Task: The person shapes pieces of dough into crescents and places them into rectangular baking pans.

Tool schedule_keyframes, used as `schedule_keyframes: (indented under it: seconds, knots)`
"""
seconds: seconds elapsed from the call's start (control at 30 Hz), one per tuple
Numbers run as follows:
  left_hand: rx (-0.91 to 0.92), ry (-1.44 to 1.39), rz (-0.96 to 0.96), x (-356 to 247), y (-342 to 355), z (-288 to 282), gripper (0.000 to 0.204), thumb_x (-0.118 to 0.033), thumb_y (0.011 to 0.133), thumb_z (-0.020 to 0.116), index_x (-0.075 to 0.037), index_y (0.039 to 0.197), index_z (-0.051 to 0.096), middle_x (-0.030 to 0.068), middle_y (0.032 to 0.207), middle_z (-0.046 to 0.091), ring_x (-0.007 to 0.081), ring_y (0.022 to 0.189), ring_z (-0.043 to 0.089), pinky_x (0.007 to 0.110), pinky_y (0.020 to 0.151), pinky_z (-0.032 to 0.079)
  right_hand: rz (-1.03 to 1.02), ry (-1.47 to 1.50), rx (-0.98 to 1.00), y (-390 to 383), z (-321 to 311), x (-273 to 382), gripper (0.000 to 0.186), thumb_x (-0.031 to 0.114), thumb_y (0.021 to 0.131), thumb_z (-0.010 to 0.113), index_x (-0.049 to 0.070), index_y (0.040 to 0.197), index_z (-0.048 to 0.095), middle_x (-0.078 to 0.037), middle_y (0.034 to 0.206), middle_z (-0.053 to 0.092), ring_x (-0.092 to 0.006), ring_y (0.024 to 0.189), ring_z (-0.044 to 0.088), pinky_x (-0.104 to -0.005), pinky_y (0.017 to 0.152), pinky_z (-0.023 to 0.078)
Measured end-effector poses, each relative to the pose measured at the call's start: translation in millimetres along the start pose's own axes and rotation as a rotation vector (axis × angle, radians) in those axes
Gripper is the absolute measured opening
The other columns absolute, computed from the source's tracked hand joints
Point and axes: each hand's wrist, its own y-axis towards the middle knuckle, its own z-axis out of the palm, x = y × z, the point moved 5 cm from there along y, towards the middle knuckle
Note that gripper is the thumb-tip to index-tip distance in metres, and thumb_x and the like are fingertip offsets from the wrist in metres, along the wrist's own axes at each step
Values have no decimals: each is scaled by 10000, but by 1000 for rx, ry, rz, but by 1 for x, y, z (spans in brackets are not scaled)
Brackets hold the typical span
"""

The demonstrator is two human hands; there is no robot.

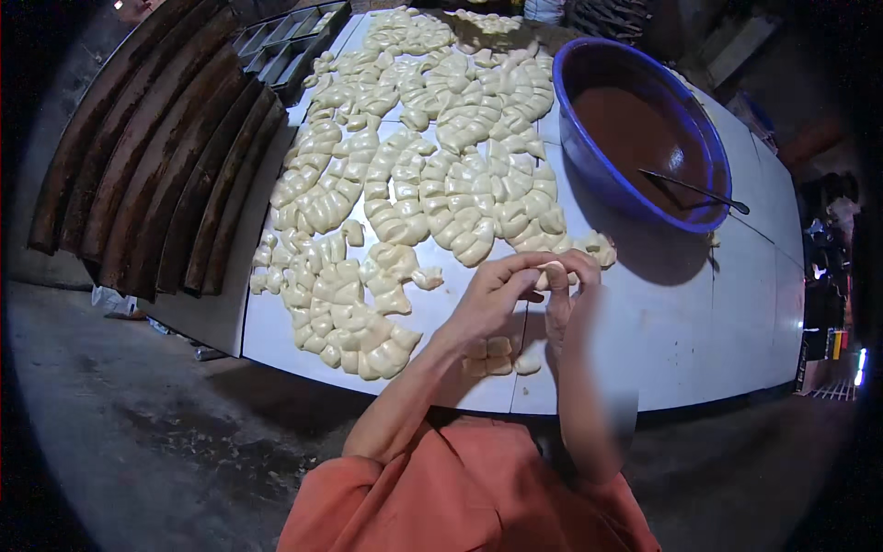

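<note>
My left hand (pixel 498 293) and my right hand (pixel 567 290) meet above the front part of the white table. Between their fingertips is a small lump of pale dough (pixel 552 270), partly hidden by the fingers. The fingers of both hands are bent and closed around it. A few small dough pieces (pixel 489 353) lie just below my hands, near the table's front edge. Beyond and to the left, many glossy, pale dough pieces (pixel 455 189) spread in touching, curving rows.
A blue basin (pixel 589 152) of brown liquid stands at the right, a dark-handled utensil (pixel 694 189) leaning over its rim. Long dark-brown slats (pixel 152 166) lie along the left side. Metal compartments (pixel 287 46) sit at the back left. The white tabletop (pixel 699 322) extends right of my hands.
</note>
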Motion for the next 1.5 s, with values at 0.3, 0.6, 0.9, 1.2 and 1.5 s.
schedule_keyframes:
  seconds: [0.3, 0.6, 0.9, 1.2, 1.5]
  knots:
    - [-187, 82, 33, 8, -5, -1, 242, -162, 954, 673, 38, 1085, 709, 48, 926, 707, 88, 836, 623, 242, 750, 514, 225, -107, 199, 4, -19, 1, 271, 226, 911, 713, -2, 1046, 655, -141, 923, 665, -254, 743, 640, -336, 686, 520]
    - [-146, 451, -186, 11, -56, -10, 453, -300, 990, 603, -27, 1346, 540, 140, 1155, 678, 248, 1046, 653, 334, 929, 498, 616, 143, 617, -45, -59, 7, 219, 48, 850, 697, 7, 1065, 678, -130, 1060, 684, -274, 930, 672, -348, 829, 544]
    - [135, 1417, 179, 31, -83, -1, 526, -330, 727, 794, -115, 1172, 613, 65, 1140, 601, 274, 1092, 565, 452, 967, 386, 159, -315, 968, -60, -51, 22, 408, 223, 877, 680, 65, 1242, 591, -155, 1253, 588, -339, 1073, 614, -395, 910, 510]
    - [126, 1365, 266, 39, -84, -1, 451, -235, 752, 757, -82, 1154, 620, 96, 1053, 625, 281, 1011, 595, 480, 940, 412, 361, -141, 1050, -79, -35, 9, 425, 247, 848, 709, 71, 1221, 608, -141, 1183, 599, -341, 1091, 586, -433, 918, 481]
    - [-298, 1515, 215, -19, -150, -87, 682, -377, 811, 758, -74, 1374, 519, 157, 1380, 513, 331, 1288, 481, 643, 1113, 242, 165, -238, 816, -71, 22, 43, 501, 332, 768, 788, 49, 1152, 636, -139, 1081, 641, -331, 993, 598, -422, 873, 450]
